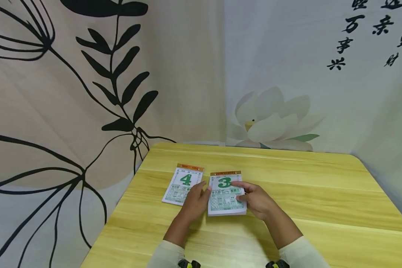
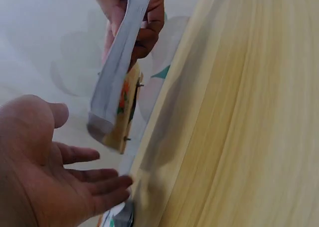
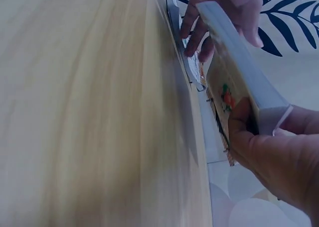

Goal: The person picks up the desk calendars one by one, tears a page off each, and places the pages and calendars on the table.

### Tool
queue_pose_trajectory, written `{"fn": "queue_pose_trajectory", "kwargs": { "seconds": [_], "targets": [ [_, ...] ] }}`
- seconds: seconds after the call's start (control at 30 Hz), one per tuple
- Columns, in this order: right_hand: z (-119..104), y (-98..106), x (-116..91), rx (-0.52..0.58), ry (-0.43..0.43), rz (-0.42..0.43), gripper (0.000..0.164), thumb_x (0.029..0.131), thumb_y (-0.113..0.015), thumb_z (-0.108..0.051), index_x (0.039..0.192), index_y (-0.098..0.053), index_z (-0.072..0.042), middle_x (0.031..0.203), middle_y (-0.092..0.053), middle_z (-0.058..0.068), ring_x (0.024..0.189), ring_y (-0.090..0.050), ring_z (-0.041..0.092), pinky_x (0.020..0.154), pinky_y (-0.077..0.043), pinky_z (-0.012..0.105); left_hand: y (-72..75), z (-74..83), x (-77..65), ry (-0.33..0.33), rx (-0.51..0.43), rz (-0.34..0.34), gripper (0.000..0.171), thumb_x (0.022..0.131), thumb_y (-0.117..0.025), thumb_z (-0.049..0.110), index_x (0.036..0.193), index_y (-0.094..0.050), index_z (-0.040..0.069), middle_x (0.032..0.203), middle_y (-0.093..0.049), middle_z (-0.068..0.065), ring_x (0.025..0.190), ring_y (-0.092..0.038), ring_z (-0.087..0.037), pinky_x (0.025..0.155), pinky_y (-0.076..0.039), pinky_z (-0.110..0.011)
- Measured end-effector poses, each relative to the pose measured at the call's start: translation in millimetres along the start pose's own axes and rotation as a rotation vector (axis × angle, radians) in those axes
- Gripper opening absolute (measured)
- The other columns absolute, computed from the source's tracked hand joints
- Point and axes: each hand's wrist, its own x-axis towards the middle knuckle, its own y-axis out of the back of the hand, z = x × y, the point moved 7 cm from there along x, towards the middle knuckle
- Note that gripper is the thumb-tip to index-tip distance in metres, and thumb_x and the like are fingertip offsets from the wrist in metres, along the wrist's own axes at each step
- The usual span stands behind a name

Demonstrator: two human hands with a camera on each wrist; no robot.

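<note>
My right hand [image 1: 259, 204] grips the right side of a thick tear-off calendar [image 1: 222, 206] marked with a green 3, thumb on its front page. The right wrist view shows the fingers curled behind its backing and the block raised off the table. My left hand [image 1: 195, 204] is by its left side; in the left wrist view that hand [image 2: 50, 172] has its fingers spread, with a gap between them and the calendar [image 2: 112, 77]. A second tear-off calendar [image 1: 175, 192], marked with a green 4, lies flat on the table, partly behind my left hand.
The light wooden table [image 1: 308, 186] extends far to the right of both calendars. Its left edge slopes down close to the 4 calendar. Behind it hang cloth curtains [image 1: 187, 74] printed with black plants, a pale lotus and Chinese writing.
</note>
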Motion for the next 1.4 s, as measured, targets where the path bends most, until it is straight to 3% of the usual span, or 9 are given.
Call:
{"fn": "queue_pose_trajectory", "kwargs": {
  "seconds": [0.2, 0.27, 0.4, 0.47, 0.6, 0.8, 0.97, 1.4],
  "targets": [
    [-3.2, 5.7, -8.5, 0.013, 0.022, -0.070, 0.058, 0.105, -0.060, 0.008, 0.161, -0.050, 0.000, 0.167, -0.044, 0.028, 0.120, -0.069, 0.018, 0.094, -0.063, 0.031, -7.9, -0.3, 5.7, 0.112, -0.158, -0.035, 0.073, 0.116, -0.040, 0.056, 0.165, -0.043, 0.002, 0.163, -0.054, -0.022, 0.153, -0.049, -0.046, 0.126, -0.040, -0.065],
    [-3.7, 7.1, -10.8, 0.011, 0.025, -0.081, 0.058, 0.105, -0.061, 0.007, 0.161, -0.050, 0.000, 0.165, -0.045, 0.028, 0.120, -0.069, 0.018, 0.094, -0.063, 0.031, -12.4, -1.0, 8.6, 0.147, -0.304, -0.069, 0.071, 0.117, -0.038, 0.057, 0.162, -0.049, 0.003, 0.154, -0.062, -0.020, 0.142, -0.059, -0.040, 0.119, -0.048, -0.057],
    [-4.9, 10.1, -16.3, 0.008, 0.025, -0.089, 0.059, 0.106, -0.061, 0.005, 0.163, -0.048, -0.001, 0.164, -0.044, 0.028, 0.120, -0.069, 0.019, 0.095, -0.063, 0.032, -24.0, 4.2, 14.4, 0.186, -0.704, -0.173, 0.067, 0.118, -0.034, 0.054, 0.156, -0.052, 0.002, 0.139, -0.068, -0.014, 0.120, -0.069, -0.019, 0.101, -0.059, -0.033],
    [-6.1, 11.7, -19.5, 0.004, 0.029, -0.093, 0.060, 0.106, -0.060, 0.004, 0.164, -0.046, -0.002, 0.166, -0.042, 0.029, 0.121, -0.069, 0.020, 0.096, -0.063, 0.032, -28.3, 9.6, 17.4, 0.197, -0.884, -0.212, 0.065, 0.119, -0.036, 0.051, 0.157, -0.049, 0.000, 0.143, -0.067, -0.015, 0.123, -0.072, -0.017, 0.100, -0.062, -0.030],
    [-8.1, 16.8, -24.9, 0.006, 0.043, -0.103, 0.059, 0.106, -0.060, 0.004, 0.164, -0.047, -0.002, 0.160, -0.050, 0.025, 0.122, -0.069, 0.019, 0.096, -0.063, 0.033, -36.3, 13.5, 24.7, 0.238, -1.080, -0.245, 0.058, 0.119, -0.041, 0.043, 0.159, -0.048, 0.001, 0.147, -0.069, -0.016, 0.126, -0.075, -0.019, 0.105, -0.062, -0.034],
    [-8.0, 18.4, -28.4, 0.000, 0.049, -0.115, 0.058, 0.105, -0.062, 0.005, 0.161, -0.050, -0.002, 0.150, -0.058, 0.018, 0.120, -0.067, 0.020, 0.096, -0.063, 0.032, -45.9, 5.4, 35.5, 0.331, -1.256, -0.221, 0.050, 0.118, -0.048, 0.038, 0.153, -0.052, 0.002, 0.125, -0.081, -0.009, 0.111, -0.082, -0.018, 0.101, -0.064, -0.034],
    [-7.6, 19.8, -30.3, -0.011, 0.045, -0.108, 0.057, 0.105, -0.062, 0.006, 0.160, -0.052, -0.002, 0.147, -0.060, 0.017, 0.118, -0.068, 0.021, 0.095, -0.063, 0.033, -48.8, 7.4, 40.6, 0.356, -1.354, -0.196, 0.046, 0.118, -0.050, 0.038, 0.147, -0.052, 0.003, 0.118, -0.083, -0.008, 0.106, -0.083, -0.018, 0.098, -0.065, -0.032],
    [-6.5, 29.2, -35.7, -0.076, 0.038, -0.020, 0.054, 0.104, -0.062, 0.006, 0.158, -0.054, -0.002, 0.151, -0.057, 0.019, 0.116, -0.069, 0.020, 0.092, -0.063, 0.032, -60.2, 17.1, 48.5, 0.390, -1.330, -0.215, 0.053, 0.117, -0.046, 0.045, 0.151, -0.053, 0.005, 0.138, -0.076, -0.014, 0.130, -0.074, -0.028, 0.114, -0.058, -0.041]
  ]
}}
